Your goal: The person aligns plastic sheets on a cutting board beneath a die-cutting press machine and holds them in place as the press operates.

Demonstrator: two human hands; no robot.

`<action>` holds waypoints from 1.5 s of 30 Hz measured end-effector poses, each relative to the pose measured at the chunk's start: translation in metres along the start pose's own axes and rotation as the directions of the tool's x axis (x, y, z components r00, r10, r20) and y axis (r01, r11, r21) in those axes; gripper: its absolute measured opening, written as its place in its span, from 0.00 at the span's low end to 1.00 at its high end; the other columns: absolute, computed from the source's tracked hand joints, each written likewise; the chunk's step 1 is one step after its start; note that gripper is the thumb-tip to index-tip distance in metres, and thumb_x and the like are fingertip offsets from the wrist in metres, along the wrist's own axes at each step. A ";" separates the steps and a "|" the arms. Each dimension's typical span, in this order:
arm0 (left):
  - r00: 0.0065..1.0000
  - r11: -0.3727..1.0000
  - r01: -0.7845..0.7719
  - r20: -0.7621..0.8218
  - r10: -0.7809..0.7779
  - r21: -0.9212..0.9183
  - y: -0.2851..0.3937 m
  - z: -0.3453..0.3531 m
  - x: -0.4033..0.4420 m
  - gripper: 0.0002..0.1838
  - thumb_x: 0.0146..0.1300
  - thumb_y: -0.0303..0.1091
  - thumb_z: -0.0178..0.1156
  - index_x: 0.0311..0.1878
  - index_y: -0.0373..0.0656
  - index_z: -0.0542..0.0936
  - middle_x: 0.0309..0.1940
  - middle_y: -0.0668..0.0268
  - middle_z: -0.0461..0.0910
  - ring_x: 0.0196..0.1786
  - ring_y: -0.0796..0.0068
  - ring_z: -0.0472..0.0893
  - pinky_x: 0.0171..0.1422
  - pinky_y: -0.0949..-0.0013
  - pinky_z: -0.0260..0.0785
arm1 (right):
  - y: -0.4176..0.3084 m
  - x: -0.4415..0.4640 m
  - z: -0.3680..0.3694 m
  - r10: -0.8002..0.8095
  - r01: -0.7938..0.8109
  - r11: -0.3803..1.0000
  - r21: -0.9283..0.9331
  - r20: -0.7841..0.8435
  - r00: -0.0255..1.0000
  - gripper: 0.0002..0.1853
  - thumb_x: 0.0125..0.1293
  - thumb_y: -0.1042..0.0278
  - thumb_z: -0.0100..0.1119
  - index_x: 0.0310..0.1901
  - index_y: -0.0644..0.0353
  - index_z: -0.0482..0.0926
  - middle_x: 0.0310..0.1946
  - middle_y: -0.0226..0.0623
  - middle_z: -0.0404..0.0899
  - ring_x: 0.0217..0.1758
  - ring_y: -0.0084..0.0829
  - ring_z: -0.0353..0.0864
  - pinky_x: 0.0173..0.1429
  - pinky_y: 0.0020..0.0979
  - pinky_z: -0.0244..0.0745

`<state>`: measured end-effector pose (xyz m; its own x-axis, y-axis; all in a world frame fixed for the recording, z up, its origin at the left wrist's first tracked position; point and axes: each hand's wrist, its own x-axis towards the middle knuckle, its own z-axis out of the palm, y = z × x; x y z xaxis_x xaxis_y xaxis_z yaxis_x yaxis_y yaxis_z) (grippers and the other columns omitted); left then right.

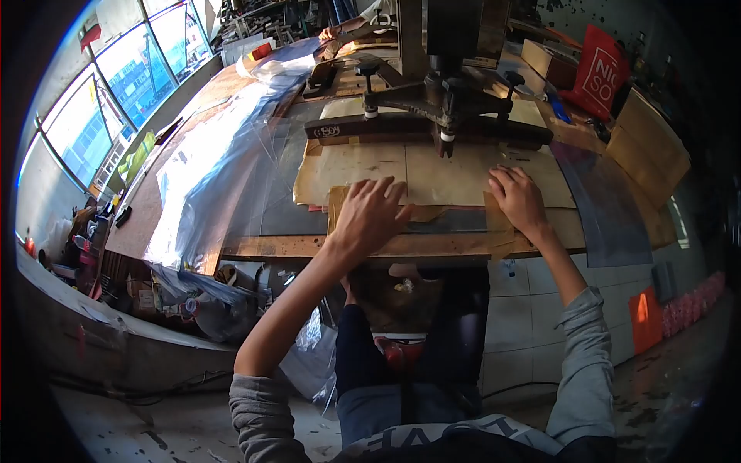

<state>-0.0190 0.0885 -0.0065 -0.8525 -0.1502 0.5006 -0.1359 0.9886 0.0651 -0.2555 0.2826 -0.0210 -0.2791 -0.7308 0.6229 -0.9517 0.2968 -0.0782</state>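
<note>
My left hand (367, 217) is at the front left of a cream-coloured flat board (448, 176), its fingers loosely bent and apart. On the board's front right edge lies my right hand (519, 199), fingers stretched forward. Neither hand shows anything held. Brown tape strips (499, 224) run over the front edge near both hands. Above the board's rear part stands a dark press head (440, 116) with a long crossbar (340, 130). Under the board is a dark plate (282, 221) with a wooden front edge (297, 246).
Clear plastic sheets (202, 166) cover the left of the table. At right are a transparent sheet (610, 208), a cardboard piece (648, 147), a red bag (596, 73) and a blue tool (559, 109). Another person's hand (330, 33) is at the far side.
</note>
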 end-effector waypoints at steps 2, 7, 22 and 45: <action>1.000 1.000 0.012 -0.008 -0.012 -0.022 0.022 0.006 -0.024 0.27 0.67 0.49 0.57 0.60 0.37 0.74 0.60 0.48 0.74 0.65 0.52 0.72 0.71 0.53 0.61 | 0.002 0.000 0.002 0.003 -0.003 1.000 -0.004 -0.001 1.000 0.13 0.66 0.64 0.58 0.45 0.65 0.83 0.44 0.45 0.84 0.50 0.42 0.81 0.55 0.39 0.77; 0.998 0.995 0.064 -0.014 -0.065 -0.081 0.029 0.008 -0.033 0.31 0.69 0.52 0.53 0.63 0.35 0.72 0.66 0.43 0.68 0.72 0.48 0.65 0.75 0.51 0.56 | 0.005 -0.001 0.006 0.011 -0.011 1.000 0.028 -0.017 1.000 0.13 0.66 0.64 0.58 0.44 0.65 0.83 0.45 0.44 0.84 0.50 0.42 0.81 0.55 0.39 0.77; 0.934 0.984 0.168 -0.327 -0.142 0.053 0.049 0.011 -0.041 0.19 0.62 0.41 0.63 0.54 0.43 0.80 0.54 0.63 0.80 0.60 0.66 0.77 0.69 0.58 0.62 | -0.051 -0.049 -0.038 0.157 -0.149 0.980 0.130 -0.052 0.986 0.11 0.64 0.61 0.64 0.36 0.60 0.85 0.41 0.35 0.84 0.49 0.35 0.81 0.56 0.38 0.71; 0.743 0.946 0.242 -0.668 -0.039 0.214 0.056 0.083 -0.066 0.20 0.74 0.50 0.43 0.50 0.57 0.84 0.51 0.82 0.82 0.53 0.87 0.77 0.65 0.65 0.53 | -0.071 -0.084 0.040 -0.077 -0.078 0.973 -0.215 -0.629 0.774 0.24 0.77 0.57 0.32 0.44 0.54 0.84 0.44 0.26 0.86 0.47 0.27 0.84 0.53 0.33 0.65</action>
<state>-0.0123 0.1526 -0.1070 -0.2906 -0.1416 0.9463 -0.4434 0.8963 -0.0020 -0.1693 0.2984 -0.0988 -0.0626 -0.2017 0.9774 -0.8772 0.4783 0.0425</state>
